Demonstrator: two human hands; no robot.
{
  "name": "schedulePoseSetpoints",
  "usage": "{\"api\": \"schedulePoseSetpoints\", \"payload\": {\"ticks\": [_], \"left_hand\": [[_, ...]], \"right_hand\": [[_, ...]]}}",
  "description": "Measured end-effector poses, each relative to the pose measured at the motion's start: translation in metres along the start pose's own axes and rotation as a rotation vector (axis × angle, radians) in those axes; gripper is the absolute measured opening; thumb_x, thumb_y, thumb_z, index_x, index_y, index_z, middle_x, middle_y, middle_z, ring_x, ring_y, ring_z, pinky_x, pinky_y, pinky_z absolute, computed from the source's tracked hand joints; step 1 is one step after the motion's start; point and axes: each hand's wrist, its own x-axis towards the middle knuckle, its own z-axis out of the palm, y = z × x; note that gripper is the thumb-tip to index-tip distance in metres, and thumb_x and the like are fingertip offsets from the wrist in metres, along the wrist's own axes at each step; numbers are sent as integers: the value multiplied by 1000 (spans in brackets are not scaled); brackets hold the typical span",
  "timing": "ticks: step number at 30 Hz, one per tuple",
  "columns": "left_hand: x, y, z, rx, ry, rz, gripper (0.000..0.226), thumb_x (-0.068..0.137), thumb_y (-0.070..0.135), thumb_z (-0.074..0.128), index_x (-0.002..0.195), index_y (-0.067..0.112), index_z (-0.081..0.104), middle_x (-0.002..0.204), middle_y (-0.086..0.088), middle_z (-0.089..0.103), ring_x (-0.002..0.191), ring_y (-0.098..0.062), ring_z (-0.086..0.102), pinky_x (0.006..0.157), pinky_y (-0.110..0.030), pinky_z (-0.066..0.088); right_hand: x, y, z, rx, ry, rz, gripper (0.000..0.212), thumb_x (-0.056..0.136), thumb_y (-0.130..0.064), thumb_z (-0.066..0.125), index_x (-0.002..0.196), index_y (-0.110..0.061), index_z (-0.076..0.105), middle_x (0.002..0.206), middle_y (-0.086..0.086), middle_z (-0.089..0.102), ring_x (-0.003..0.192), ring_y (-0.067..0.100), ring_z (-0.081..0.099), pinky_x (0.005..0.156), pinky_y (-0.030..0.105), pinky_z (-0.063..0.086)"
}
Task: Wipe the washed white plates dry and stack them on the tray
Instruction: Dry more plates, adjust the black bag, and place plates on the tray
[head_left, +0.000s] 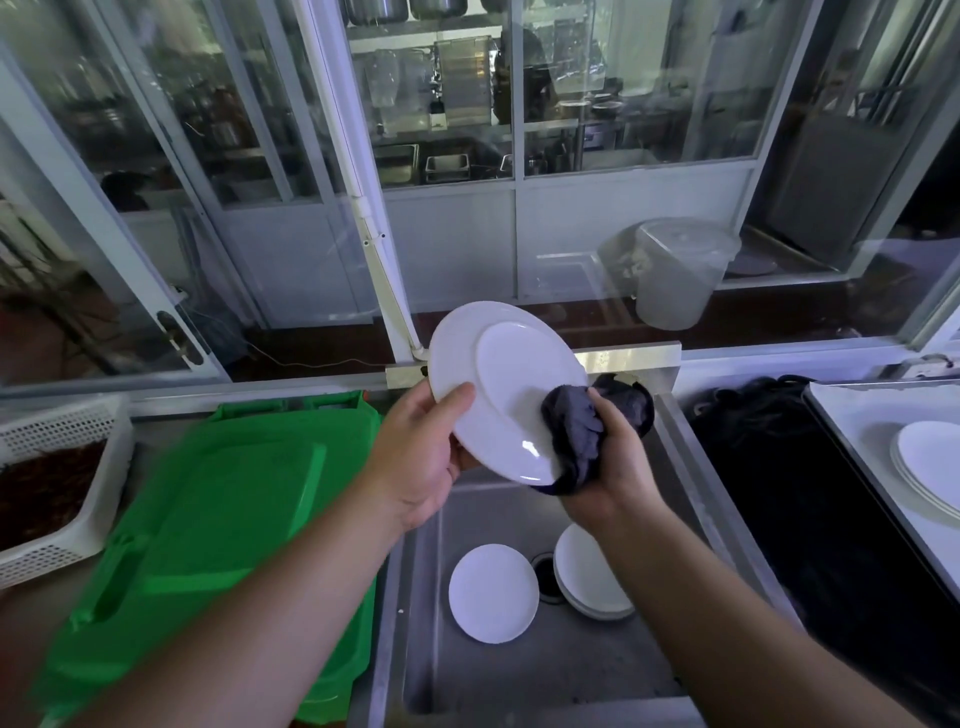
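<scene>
My left hand (421, 457) grips a white plate (498, 379) by its left rim, thumb on the underside, which faces me. The plate is tilted above the steel sink (519, 670). My right hand (608, 462) holds a dark grey cloth (576, 431) bunched against the plate's lower right edge. Down in the sink lie a single white plate (492, 592) and a small stack of white plates (592, 577) beside the drain. At the right edge a tray (852, 415) carries a stack of white plates (930, 467).
A green plastic crate (218, 519) lies left of the sink. A white perforated basket (57, 478) with dark contents stands at far left. A black mass (810, 499) fills the space between sink and tray. Glass partitions rise behind.
</scene>
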Motion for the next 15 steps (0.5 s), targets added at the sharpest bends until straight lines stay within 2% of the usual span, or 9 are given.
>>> {"api": "schedulePoseSetpoints", "payload": {"ticks": [1,4,6,8,9,10,11,13,15], "left_hand": [[0,-5,3,-11,10,20,18,104,8,55,116,12,68,109,-10,77,99,-26,72,81,-45,63],[-4,-16,12,-34,22,68,22,104,7,54,122,9,66,113,-12,76,100,-25,74,75,-40,63],[-6,-19,13,-37,15,63,22,104,7,54,122,10,66,115,-12,76,100,-24,74,74,-37,62],[-7,-18,10,-12,20,58,19,103,5,55,114,12,69,110,-10,77,97,-22,74,72,-35,61],[-6,-17,7,2,22,57,18,101,4,56,109,12,71,106,-10,77,95,-22,73,71,-35,61],[-4,-13,4,3,26,47,16,100,4,58,104,11,71,101,-10,77,91,-23,73,70,-35,61],[-2,-7,1,-4,24,29,13,98,7,60,104,10,71,99,-11,76,88,-23,72,67,-34,60],[4,9,-7,-18,4,-19,28,90,23,66,114,10,69,102,-13,73,88,-24,70,64,-33,60],[11,25,-15,18,-24,-90,42,89,32,66,125,9,68,109,-14,74,94,-25,71,70,-37,62]], "right_hand": [[-1,8,1,22,-12,6,55,96,-48,64,142,-18,65,132,-3,68,123,19,64,103,48,54],[-1,17,4,53,-42,-11,48,105,-49,51,139,-17,65,131,12,73,122,32,67,81,51,63],[1,14,0,65,-82,-24,50,105,-48,51,143,-17,63,136,13,70,129,33,64,96,56,57],[3,8,-4,50,-89,-26,58,98,-46,63,149,-19,58,149,5,60,141,27,53,114,62,42],[1,6,-3,48,-95,-25,67,92,-44,72,153,-20,54,151,-1,54,144,21,47,118,63,37],[1,1,-4,39,-100,-25,74,87,-41,77,154,-20,53,146,-4,53,141,18,46,120,61,35],[3,-4,-7,22,-86,-35,70,87,-39,77,151,-18,56,140,-2,57,136,18,50,120,56,36],[2,-13,-11,-74,-89,-33,50,90,-36,74,135,-17,64,119,2,67,114,22,63,118,41,39],[-2,-22,-12,-161,-82,23,33,95,-35,70,120,-15,73,110,8,73,102,25,68,116,40,40]]}}
